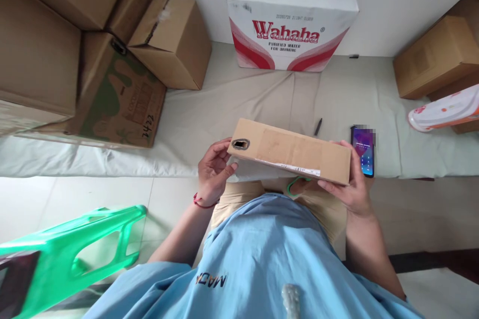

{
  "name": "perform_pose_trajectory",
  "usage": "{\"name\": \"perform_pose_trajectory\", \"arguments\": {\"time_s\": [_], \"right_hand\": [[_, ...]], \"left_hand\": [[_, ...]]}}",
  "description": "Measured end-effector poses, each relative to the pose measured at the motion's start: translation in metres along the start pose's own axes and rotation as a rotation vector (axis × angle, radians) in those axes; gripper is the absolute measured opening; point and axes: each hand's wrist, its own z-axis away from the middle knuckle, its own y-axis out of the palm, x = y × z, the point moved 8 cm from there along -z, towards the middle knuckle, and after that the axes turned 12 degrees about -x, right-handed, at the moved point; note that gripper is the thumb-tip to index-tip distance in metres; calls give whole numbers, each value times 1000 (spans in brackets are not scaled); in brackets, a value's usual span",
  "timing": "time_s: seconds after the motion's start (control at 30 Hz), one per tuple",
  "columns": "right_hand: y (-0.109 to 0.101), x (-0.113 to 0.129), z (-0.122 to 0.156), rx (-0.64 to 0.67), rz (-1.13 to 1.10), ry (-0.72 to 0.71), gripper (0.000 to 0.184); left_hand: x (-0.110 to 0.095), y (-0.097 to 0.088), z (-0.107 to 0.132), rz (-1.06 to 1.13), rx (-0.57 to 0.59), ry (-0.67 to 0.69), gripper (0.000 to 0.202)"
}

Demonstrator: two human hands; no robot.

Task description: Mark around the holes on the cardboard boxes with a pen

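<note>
Brown cardboard box (290,150) hangs tilted over the edge of the pale cloth (224,104), right hand (355,182) grasping one end, left hand (214,168) holding the other (near its oval hole (240,144)). A lit phone (362,153) lies nearby.

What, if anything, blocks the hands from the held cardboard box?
Nothing visible: the left hand is at the cardboard box, by the hole; the right hand clasps the opposite end.

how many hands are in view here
2: the left hand is at the left end of the brown box, and the right hand grips its right end. Some fingers are partly hidden behind the box.
</note>
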Motion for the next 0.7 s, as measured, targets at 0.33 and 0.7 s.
{"name": "perform_pose_trajectory", "arguments": {"time_s": [0.33, 0.7], "right_hand": [[15, 5, 22, 62, -20, -86, 108], [88, 72, 44, 390, 163, -591, 72]], "left_hand": [[10, 0, -42, -214, -108, 127, 47], [4, 98, -59, -392, 347, 30, 66]]}}
